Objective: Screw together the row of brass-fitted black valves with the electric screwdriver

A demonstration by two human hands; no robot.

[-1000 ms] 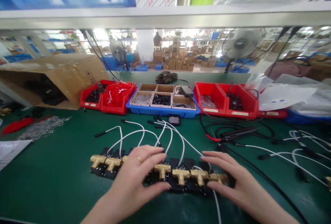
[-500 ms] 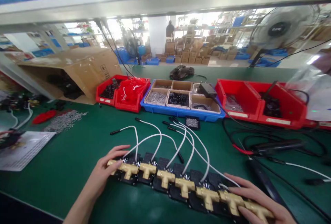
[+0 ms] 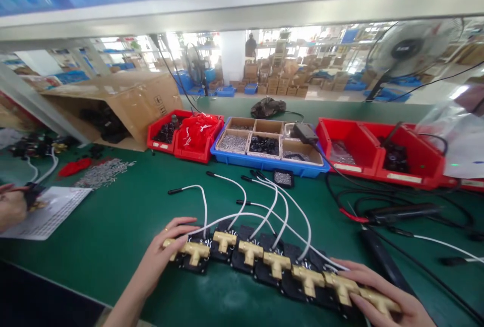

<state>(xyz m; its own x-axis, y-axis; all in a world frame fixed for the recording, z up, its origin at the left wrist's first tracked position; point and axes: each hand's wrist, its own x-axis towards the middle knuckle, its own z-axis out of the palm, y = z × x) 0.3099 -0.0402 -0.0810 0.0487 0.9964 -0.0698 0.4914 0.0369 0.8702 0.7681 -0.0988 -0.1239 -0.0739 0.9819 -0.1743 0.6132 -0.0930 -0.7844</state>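
On green bench mat [image 3: 121, 211], near the front edge: row of brass tee fittings [image 3: 278, 264], each seated on a black base [image 3: 262, 277], lined up end to end. The row runs diagonally from left-middle down to lower right.

Left hand [image 3: 161, 256] is at the left end of the row. Fingers are stretched out and loose, with the tips touching the first fitting, not wrapped round it. Ring on one finger.

Right hand [image 3: 385, 297] is at the right end, partly cut off by the frame bottom. Fingers lie along both sides of the last fitting and touch it. Cannot tell if they squeeze it.

White leads [image 3: 282, 206] arc up from the bases toward the back, black tips lying on the mat. Near the tips is a small black dish [image 3: 283, 178] of tiny metal parts.

Further back is a blue tray [image 3: 264, 165] with cardboard compartments holding screws and black bits. Left red bins [image 3: 185, 138] sit just beside it, and right red bins [image 3: 427, 160] are on the other side.

Right of the row are black cables and a dark pen-like tool [image 3: 403, 212].

Far left, another person's hand [image 3: 11, 206] is at a printed sheet [image 3: 53, 211], with a pile of silver parts [image 3: 102, 173] behind it.

Cardboard box [image 3: 113, 100] lies on its side back left. Desk fan [image 3: 408, 50] stands back right.
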